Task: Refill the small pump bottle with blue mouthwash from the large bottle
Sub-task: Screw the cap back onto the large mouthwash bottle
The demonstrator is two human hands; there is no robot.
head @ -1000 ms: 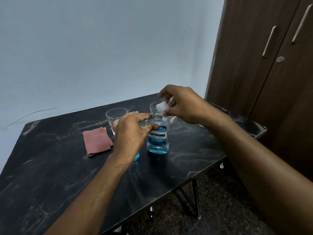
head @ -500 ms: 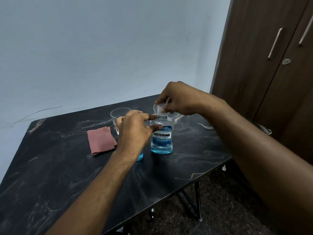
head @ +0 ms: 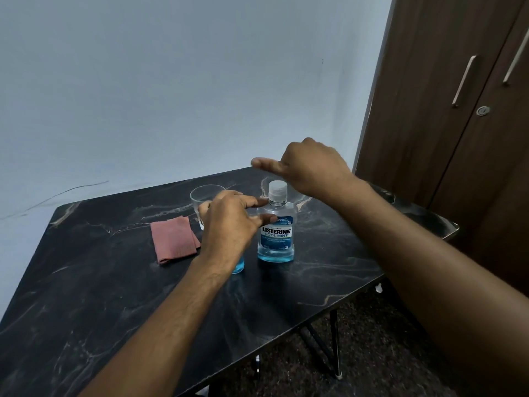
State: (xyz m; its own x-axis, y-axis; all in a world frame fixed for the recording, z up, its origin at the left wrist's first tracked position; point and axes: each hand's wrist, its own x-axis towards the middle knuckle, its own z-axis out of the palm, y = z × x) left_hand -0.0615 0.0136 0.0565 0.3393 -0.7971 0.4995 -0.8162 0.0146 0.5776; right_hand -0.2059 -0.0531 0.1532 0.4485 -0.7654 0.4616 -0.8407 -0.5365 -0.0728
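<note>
Two hands are working over a dark marbled surface (head: pixel 114 296). The large bottle (head: pixel 275 224), w/ a blue Listerine label, is standing upright near the middle of the surface, w/ its white cap (head: pixel 277 190) sitting on the neck and blue liquid showing only at the bottom. The left hand (head: pixel 232 222) is reaching in from the left, its thumb and forefinger extending to the bottle's shoulder and neck, touching it on that side; the fingers are lying fairly straight, not wrapping round the bottle. The right hand (head: pixel 312 167) is hovering just above and behind the cap, fingers curling loosely w/ the thumb sticking out to the left; it's blurry, and it seems to be holding nothing. The small pump bottle (head: pixel 238 266) is mostly hiding behind the left wrist, only its blue-filled base showing, just left of the large bottle. A clear glass (head: pixel 204 199) is standing behind the left hand, and a folded pink cloth (head: pixel 174 239) is lying flat to its left. A brown wardrobe (head: pixel 458 110) w/ metal handles is standing at the right.
</note>
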